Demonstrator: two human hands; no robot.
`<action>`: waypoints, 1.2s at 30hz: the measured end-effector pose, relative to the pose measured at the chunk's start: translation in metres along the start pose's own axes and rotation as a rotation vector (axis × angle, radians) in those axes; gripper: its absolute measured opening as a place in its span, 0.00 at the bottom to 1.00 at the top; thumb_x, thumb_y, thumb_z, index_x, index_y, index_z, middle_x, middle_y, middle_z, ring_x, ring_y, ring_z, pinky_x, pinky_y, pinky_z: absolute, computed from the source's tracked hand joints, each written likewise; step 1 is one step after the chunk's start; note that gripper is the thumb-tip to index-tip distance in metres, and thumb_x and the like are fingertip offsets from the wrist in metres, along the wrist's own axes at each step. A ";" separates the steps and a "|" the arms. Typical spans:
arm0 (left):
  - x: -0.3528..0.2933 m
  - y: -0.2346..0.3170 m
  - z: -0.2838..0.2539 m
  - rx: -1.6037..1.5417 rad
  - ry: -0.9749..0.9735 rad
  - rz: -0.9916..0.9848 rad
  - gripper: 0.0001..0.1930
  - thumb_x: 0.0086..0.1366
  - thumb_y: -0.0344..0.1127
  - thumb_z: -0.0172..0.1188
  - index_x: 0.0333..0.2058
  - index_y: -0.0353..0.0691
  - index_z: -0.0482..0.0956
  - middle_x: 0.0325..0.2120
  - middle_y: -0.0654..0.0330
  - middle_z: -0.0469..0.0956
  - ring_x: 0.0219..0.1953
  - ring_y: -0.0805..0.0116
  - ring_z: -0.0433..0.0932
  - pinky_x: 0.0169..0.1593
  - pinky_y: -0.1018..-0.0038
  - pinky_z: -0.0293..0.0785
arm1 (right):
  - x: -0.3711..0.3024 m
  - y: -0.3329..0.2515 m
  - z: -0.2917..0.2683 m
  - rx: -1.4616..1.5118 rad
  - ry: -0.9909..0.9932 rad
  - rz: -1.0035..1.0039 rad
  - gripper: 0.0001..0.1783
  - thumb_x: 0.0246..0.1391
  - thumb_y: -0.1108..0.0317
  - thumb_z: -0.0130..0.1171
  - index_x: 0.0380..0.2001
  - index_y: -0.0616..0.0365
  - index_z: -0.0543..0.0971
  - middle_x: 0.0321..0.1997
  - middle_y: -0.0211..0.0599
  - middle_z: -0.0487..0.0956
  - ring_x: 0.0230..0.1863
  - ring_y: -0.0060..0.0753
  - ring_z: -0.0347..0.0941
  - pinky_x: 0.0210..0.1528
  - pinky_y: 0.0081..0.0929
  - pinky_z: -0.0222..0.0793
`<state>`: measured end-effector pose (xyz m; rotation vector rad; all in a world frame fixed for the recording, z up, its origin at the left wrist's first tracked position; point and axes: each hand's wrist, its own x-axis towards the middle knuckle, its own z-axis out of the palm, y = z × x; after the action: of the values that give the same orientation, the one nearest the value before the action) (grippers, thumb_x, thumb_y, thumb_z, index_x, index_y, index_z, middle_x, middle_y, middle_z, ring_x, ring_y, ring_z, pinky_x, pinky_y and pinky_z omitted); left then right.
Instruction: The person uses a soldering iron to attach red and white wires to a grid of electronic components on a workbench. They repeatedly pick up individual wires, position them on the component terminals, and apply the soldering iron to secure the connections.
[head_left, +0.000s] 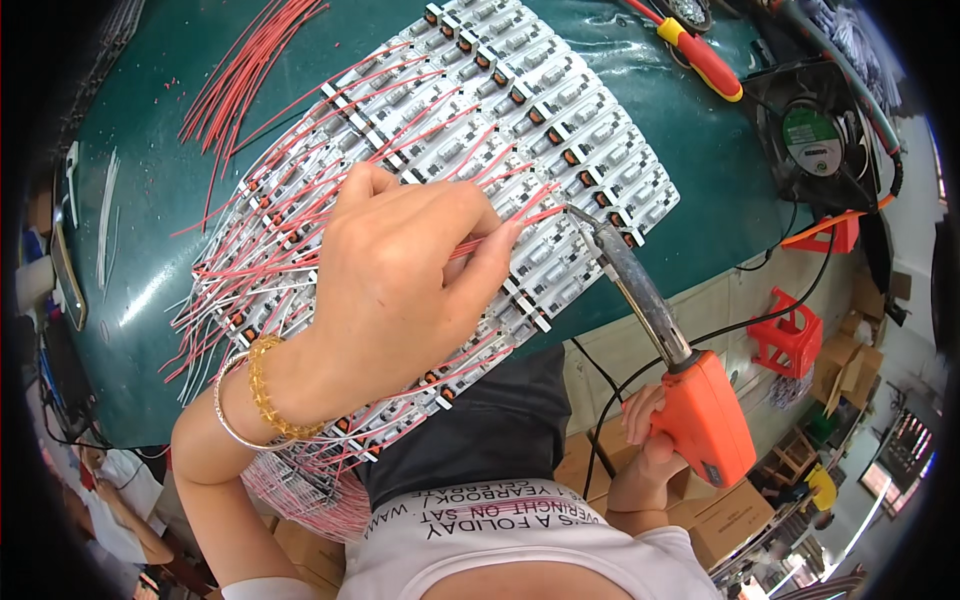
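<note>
The left hand (400, 270) hides the boards (560, 110) beneath; the wire's (500, 235) pinched end is unseen.

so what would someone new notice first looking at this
Probably the left hand in the middle, pinching a thin red wire over a wide sheet of white circuit strips bristling with red and white leads. Next, the orange soldering iron gripped by the right hand at lower right, its tip meeting that wire. A loose bundle of red wires lies on the green table, upper left.
</note>
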<state>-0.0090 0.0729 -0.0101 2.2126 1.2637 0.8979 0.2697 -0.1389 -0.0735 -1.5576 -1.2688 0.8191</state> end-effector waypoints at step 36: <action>0.003 0.002 0.001 0.012 -0.023 -0.010 0.07 0.55 0.30 0.66 0.21 0.43 0.77 0.10 0.68 0.65 0.13 0.69 0.59 0.31 0.70 0.54 | 0.020 -0.019 0.027 0.174 0.020 -0.081 0.40 0.52 0.35 0.57 0.49 0.65 0.70 0.17 0.25 0.67 0.18 0.24 0.62 0.24 0.24 0.61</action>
<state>-0.0055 0.0744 -0.0086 2.2182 1.2715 0.8602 0.2434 -0.1120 -0.0636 -1.3645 -1.2044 0.8375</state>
